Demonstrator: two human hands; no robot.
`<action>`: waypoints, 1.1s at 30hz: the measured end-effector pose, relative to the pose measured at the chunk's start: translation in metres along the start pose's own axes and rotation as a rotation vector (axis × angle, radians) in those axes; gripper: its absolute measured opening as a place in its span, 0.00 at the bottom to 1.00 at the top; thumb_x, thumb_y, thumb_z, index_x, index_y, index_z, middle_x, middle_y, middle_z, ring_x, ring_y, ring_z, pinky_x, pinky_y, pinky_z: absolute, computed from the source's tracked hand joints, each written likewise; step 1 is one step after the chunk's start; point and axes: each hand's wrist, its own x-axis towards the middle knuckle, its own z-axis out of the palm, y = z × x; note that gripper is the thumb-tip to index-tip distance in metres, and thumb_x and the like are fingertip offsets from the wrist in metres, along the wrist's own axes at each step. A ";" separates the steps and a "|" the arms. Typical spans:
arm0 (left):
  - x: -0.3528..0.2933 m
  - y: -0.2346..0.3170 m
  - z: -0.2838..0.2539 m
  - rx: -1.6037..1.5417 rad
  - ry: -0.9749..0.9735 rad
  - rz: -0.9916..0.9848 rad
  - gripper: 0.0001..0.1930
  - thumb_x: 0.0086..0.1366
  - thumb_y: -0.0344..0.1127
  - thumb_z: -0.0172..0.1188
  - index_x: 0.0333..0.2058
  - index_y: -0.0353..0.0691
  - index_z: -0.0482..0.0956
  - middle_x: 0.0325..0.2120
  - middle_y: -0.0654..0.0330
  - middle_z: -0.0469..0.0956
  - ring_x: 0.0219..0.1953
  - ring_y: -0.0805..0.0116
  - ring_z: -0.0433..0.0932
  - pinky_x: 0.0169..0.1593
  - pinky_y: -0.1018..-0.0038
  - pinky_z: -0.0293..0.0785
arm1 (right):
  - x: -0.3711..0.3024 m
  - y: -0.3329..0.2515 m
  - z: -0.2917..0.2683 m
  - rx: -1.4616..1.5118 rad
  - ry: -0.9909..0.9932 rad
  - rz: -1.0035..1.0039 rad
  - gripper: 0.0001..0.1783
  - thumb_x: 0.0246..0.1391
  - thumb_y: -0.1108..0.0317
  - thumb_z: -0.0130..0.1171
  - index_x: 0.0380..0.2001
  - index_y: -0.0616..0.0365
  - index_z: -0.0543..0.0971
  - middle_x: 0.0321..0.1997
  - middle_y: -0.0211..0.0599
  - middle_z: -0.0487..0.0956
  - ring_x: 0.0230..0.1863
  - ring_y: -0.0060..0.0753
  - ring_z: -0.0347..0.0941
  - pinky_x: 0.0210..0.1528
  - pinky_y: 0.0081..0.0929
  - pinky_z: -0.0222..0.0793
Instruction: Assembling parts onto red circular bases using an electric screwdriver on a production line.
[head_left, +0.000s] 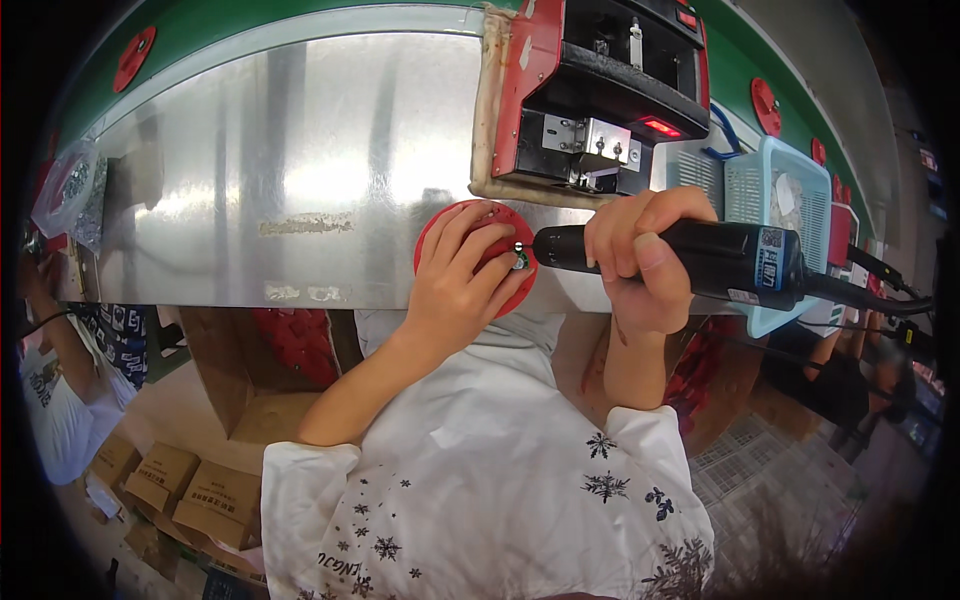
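My left hand rests over a red round plastic housing near the front edge of the metal table, its fingers bent across it and holding it. By those fingertips, a small green circuit board shows on the housing; the rest of it is covered. A black electric screwdriver lies almost level in my right hand, which is wrapped round its body. The bit points left at the housing, with a small shiny screw at its end. Whether the screw touches the housing I cannot tell.
A red and black screw feeder stands behind my right hand. To its right is a light blue basket; the screwdriver's cable runs past it. A clear plastic bag lies at the far left. Red parts fill a carton below the table.
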 end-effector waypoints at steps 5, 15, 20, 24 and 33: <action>0.002 0.002 0.000 0.005 0.008 -0.013 0.10 0.49 0.32 0.70 0.27 0.36 0.78 0.40 0.56 0.77 0.53 0.49 0.72 0.54 0.53 0.68 | 0.005 0.007 0.004 -0.143 -0.044 0.012 0.10 0.51 0.75 0.58 0.31 0.59 0.66 0.17 0.32 0.67 0.16 0.23 0.62 0.22 0.24 0.64; 0.001 0.001 0.003 0.001 0.028 -0.018 0.10 0.49 0.32 0.70 0.26 0.37 0.77 0.40 0.57 0.77 0.53 0.50 0.72 0.54 0.53 0.68 | 0.009 0.015 0.005 -0.259 -0.174 -0.016 0.11 0.51 0.76 0.60 0.30 0.58 0.66 0.18 0.32 0.67 0.15 0.22 0.62 0.19 0.23 0.63; 0.001 0.000 0.004 0.000 0.022 -0.007 0.10 0.49 0.32 0.70 0.26 0.37 0.77 0.39 0.57 0.77 0.53 0.50 0.72 0.55 0.54 0.67 | 0.008 0.015 0.005 -0.172 -0.137 0.002 0.11 0.51 0.76 0.60 0.29 0.58 0.65 0.18 0.31 0.67 0.14 0.22 0.62 0.19 0.23 0.63; 0.003 0.002 0.000 0.016 -0.005 -0.022 0.10 0.49 0.32 0.70 0.24 0.37 0.77 0.39 0.58 0.78 0.53 0.51 0.72 0.55 0.55 0.67 | 0.006 0.012 0.003 -0.310 -0.223 -0.055 0.11 0.50 0.76 0.61 0.31 0.60 0.67 0.19 0.34 0.71 0.17 0.23 0.66 0.22 0.22 0.66; 0.003 -0.001 0.004 -0.013 0.022 0.022 0.11 0.44 0.32 0.73 0.22 0.38 0.77 0.40 0.61 0.79 0.53 0.52 0.72 0.55 0.56 0.67 | 0.016 -0.066 -0.008 -0.068 -0.067 -0.453 0.13 0.57 0.65 0.56 0.39 0.61 0.67 0.20 0.34 0.69 0.18 0.28 0.64 0.24 0.30 0.66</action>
